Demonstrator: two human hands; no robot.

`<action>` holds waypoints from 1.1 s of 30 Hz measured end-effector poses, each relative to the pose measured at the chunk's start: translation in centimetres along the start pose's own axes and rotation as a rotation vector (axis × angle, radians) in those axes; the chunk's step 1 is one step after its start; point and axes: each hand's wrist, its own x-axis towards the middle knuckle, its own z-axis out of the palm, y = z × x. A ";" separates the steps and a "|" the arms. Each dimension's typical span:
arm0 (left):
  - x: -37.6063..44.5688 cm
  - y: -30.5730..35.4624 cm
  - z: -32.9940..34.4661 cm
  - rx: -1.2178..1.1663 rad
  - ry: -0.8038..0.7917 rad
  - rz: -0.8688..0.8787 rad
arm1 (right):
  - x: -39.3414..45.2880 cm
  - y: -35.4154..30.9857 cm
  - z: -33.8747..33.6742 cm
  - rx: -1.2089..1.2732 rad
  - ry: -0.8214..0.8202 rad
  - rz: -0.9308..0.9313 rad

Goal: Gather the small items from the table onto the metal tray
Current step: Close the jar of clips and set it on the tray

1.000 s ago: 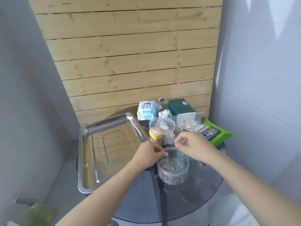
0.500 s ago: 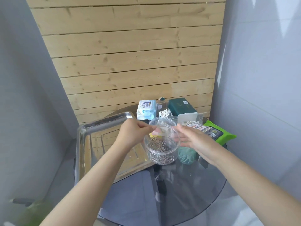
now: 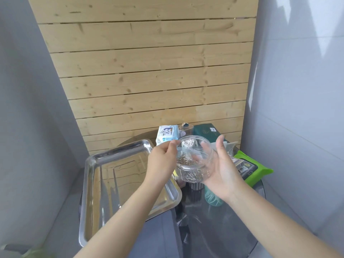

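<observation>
The metal tray (image 3: 96,175) sits on the left side of the round glass table (image 3: 223,229); its shiny floor looks bare, so I think the job has only just begun.

Both hands hold up a clear jar (image 3: 194,161) of paper clips above the right edge of the tray, in the air and not resting on anything; the jar tips a little, and the clips lie in a heap at its bottom. The left hand (image 3: 162,162) pinches the jar's left side near the rim; the right hand (image 3: 221,172) is spread wide with its palm cupped against the jar's right side.

I think this jar goes on the tray first; it still has to be set down.

Many things still wait on the far right of the table: a blue and white wipes pack (image 3: 166,134), a dark green box (image 3: 207,132), a tub of cotton swabs (image 3: 188,143) seen behind the jar, a bright green pack (image 3: 258,170), and a pale green thing (image 3: 211,195) just under the right hand; all of these still need to move left onto the tray.
</observation>
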 end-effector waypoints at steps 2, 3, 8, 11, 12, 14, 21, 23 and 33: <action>0.6 0.4 0.3 -0.041 -0.015 -0.025 | 0.4 -0.2 -0.2 0.100 -0.045 0.030; 0.9 0.5 0.6 -0.054 -0.020 -0.022 | 0.6 -0.1 -0.3 0.138 -0.053 0.039; 2.4 1.1 1.6 -0.037 -0.046 0.030 | 1.0 -1.0 0.4 0.241 -0.104 0.068; 3.1 0.5 1.2 0.008 -0.087 0.033 | 1.1 -1.8 0.4 0.128 -0.128 0.058; 3.3 0.1 0.9 0.057 -0.100 0.051 | 1.3 -2.0 0.1 0.089 -0.085 0.053; 4.0 -1.3 0.5 0.262 -0.103 0.098 | 1.5 -2.6 -0.5 0.037 0.038 0.032; 4.1 -4.3 0.7 0.585 -0.457 0.032 | 2.0 -3.6 -2.5 0.035 0.225 -0.032; 4.3 -4.7 1.2 0.616 -0.438 0.065 | 1.9 -3.8 -2.8 0.044 0.250 -0.032; 3.8 -3.7 -0.9 0.300 -0.377 0.146 | 1.9 -3.9 -2.4 -0.040 0.219 -0.059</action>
